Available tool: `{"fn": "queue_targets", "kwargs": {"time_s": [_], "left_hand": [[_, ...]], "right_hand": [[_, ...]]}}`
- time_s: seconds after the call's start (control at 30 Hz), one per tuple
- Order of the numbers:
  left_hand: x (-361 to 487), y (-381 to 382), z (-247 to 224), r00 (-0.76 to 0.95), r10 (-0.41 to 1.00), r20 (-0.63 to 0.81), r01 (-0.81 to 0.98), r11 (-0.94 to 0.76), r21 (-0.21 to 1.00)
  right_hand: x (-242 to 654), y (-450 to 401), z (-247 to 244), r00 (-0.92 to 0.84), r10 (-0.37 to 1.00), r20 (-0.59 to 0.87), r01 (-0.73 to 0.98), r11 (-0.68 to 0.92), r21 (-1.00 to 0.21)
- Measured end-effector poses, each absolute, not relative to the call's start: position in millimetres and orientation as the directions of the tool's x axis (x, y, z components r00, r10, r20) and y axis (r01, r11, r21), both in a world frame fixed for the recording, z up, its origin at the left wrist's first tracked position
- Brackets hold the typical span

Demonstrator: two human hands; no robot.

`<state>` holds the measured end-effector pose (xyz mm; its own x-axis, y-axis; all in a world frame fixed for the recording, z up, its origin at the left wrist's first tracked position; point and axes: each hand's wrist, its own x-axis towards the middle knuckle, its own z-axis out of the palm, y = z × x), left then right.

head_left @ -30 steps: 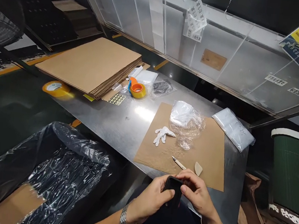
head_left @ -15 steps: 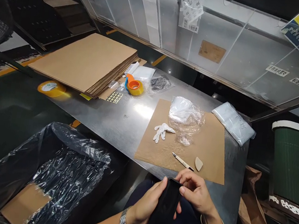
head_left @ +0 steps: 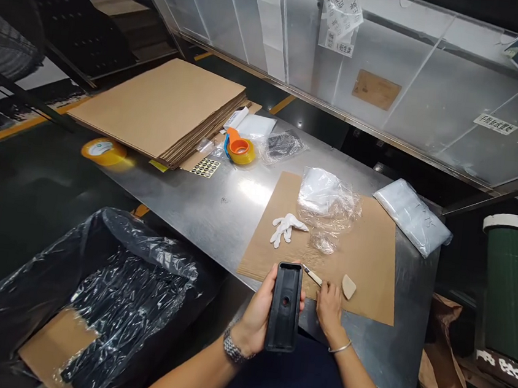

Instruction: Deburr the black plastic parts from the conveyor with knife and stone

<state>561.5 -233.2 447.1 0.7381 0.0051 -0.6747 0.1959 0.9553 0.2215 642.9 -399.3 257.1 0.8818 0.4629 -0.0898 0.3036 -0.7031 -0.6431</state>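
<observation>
My left hand [head_left: 256, 314] is closed around a long black plastic part [head_left: 284, 311], a shallow rectangular trough with a small round hole in its floor. Its hollow side faces up toward me. My right hand [head_left: 329, 307] rests at the cardboard's near edge, its fingers closed over the lower end of a slim cream-handled craft knife [head_left: 312, 275] with a dark pointed tip. Just right of those fingers lies a beige wedge-shaped block [head_left: 348, 287]. A white glove [head_left: 288, 228] lies crumpled beyond the knife.
The cardboard sheet [head_left: 370, 280] lies on a metal table [head_left: 184, 201]. Clear plastic bags [head_left: 326, 195], a wrapped white pack [head_left: 413, 216], a tape dispenser [head_left: 240, 149] and stacked cardboard [head_left: 161, 106] stand around. A black-lined bin [head_left: 136, 304] is at lower left, below the table.
My right hand has left the black part and reached forward to the craft knife. My left hand has raised the part and turned its hollow side into view.
</observation>
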Motion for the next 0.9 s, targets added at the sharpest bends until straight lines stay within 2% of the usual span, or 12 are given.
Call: {"fn": "queue_targets", "kwargs": {"time_s": [0.13,0.27,0.37,0.5,0.6,0.73,0.83,0.9], "left_hand": [[560.1,-235.2,447.7,0.745,-0.022,-0.667,0.200,0.961,0.191],[558.4,-235.8,445.7,0.735,-0.057,-0.675,0.221,0.962,0.159],[558.4,-235.4,445.9,0.725,-0.068,-0.686,0.234,0.960,0.152],[561.4,-233.5,447.2,0.722,-0.041,-0.691,0.226,0.958,0.179],[564.7,-230.6,448.8,0.719,-0.005,-0.695,0.203,0.958,0.204],[567.9,-226.7,453.7,0.739,0.102,-0.666,0.138,0.945,0.298],[569.1,-225.0,458.5,0.740,0.128,-0.660,0.130,0.936,0.328],[569.3,-224.2,460.8,0.741,0.125,-0.660,0.130,0.937,0.324]], "right_hand": [[641.6,-398.7,243.3,0.885,0.459,-0.085,0.330,-0.745,-0.580],[646.9,-402.2,252.5,0.897,0.436,-0.080,0.305,-0.739,-0.600],[651.0,-405.6,275.3,0.909,0.406,-0.089,0.254,-0.711,-0.656],[651.3,-411.2,329.4,0.904,0.411,-0.115,0.202,-0.649,-0.734],[643.5,-415.0,383.0,0.855,0.491,-0.165,0.181,-0.581,-0.793],[626.2,-415.4,447.8,0.681,0.708,-0.187,0.192,-0.419,-0.888],[614.6,-412.3,474.3,0.576,0.810,-0.111,0.355,-0.370,-0.859],[609.2,-410.3,481.2,0.549,0.835,-0.039,0.520,-0.378,-0.766]]}}
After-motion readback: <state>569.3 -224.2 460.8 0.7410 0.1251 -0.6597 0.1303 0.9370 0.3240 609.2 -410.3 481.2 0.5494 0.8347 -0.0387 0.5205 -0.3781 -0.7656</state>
